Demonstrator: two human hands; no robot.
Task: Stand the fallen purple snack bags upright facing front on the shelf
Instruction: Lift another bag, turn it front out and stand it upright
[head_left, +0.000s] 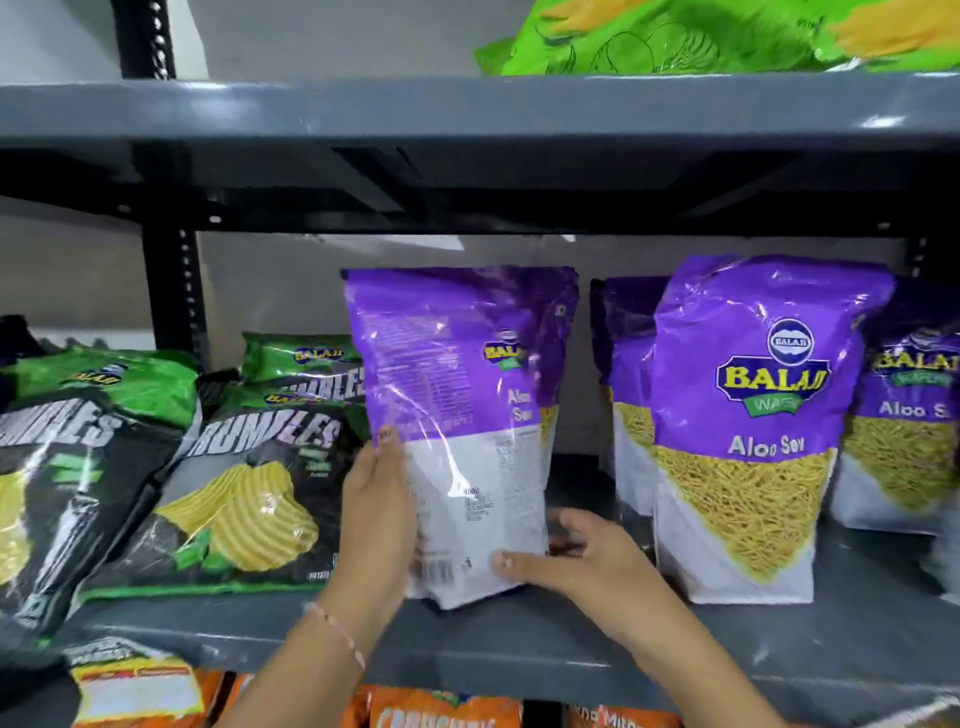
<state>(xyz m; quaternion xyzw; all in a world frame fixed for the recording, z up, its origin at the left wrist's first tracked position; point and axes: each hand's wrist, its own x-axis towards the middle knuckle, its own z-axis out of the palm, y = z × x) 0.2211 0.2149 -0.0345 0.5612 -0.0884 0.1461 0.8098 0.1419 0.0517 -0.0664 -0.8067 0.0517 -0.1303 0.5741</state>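
A grey metal shelf (519, 644) runs across the lower frame. At left, black-and-green chip bags (228, 493) lie on it, leaning back and overlapping. At centre a purple bag (457, 415) stands on it, back side to the camera, slightly tilted. At right an upright purple Aloo Sev bag (748, 441) faces front, with two more purple bags (623, 395) behind and beside it. A higher shelf (467, 104) across the upper frame carries a bright green bag (675, 36).
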